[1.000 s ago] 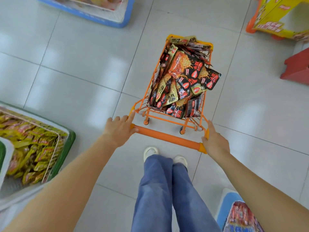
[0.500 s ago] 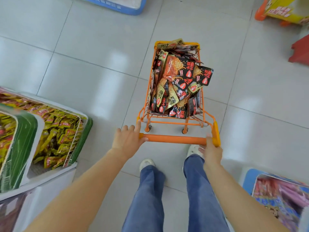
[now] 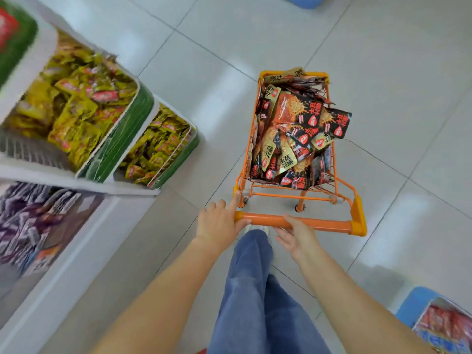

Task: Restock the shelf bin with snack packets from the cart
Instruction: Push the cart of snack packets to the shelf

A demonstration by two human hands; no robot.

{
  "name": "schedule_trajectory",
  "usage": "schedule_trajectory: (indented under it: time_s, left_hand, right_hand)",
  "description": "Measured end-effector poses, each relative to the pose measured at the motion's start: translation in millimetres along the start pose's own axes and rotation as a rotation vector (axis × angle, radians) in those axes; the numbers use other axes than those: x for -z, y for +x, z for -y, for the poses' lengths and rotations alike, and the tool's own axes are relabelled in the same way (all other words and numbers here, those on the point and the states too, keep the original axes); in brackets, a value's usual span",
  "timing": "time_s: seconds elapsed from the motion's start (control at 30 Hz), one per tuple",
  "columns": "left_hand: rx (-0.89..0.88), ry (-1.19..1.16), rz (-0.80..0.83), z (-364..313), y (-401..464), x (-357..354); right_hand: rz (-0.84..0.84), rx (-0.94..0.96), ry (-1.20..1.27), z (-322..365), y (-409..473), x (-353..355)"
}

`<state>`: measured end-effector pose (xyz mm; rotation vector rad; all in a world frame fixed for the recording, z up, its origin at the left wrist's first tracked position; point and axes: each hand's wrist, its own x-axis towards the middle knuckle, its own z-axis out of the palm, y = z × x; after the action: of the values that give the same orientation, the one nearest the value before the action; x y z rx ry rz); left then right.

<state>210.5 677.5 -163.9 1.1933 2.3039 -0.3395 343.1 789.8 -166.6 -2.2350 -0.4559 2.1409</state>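
Left hand [image 3: 219, 224] grips the cart handle [image 3: 316, 224] at its left end; right hand [image 3: 296, 236] touches mid-bar, fingers seemingly loose; snack packets [image 3: 297, 131] fill the cart

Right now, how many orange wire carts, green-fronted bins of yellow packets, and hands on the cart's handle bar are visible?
Orange wire cart: 1
Green-fronted bins of yellow packets: 2
Hands on handle bar, left hand and right hand: 2
Total: 5
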Motion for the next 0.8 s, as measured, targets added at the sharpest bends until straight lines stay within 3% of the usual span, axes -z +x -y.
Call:
schedule_trajectory:
  time_s: [0.57, 0.7, 0.8]
  left_hand:
    - [0.293, -0.356, 0.056, 71.2, -171.9, -127.0]
    - [0.269, -0.394, 0.116, 75.5, -185.5, -124.4]
    - [0.158, -0.350, -0.037, 95.4, -198.8, -127.7]
  right_hand:
    - [0.086, 0.149, -0.526, -146.1, -33.2, -33.4]
    - [0.042, 0.214, -0.612, -158.8, -41.2, -40.9]
    - [-0.008, 0.295, -0.672, -161.4, -45.1, -43.9]
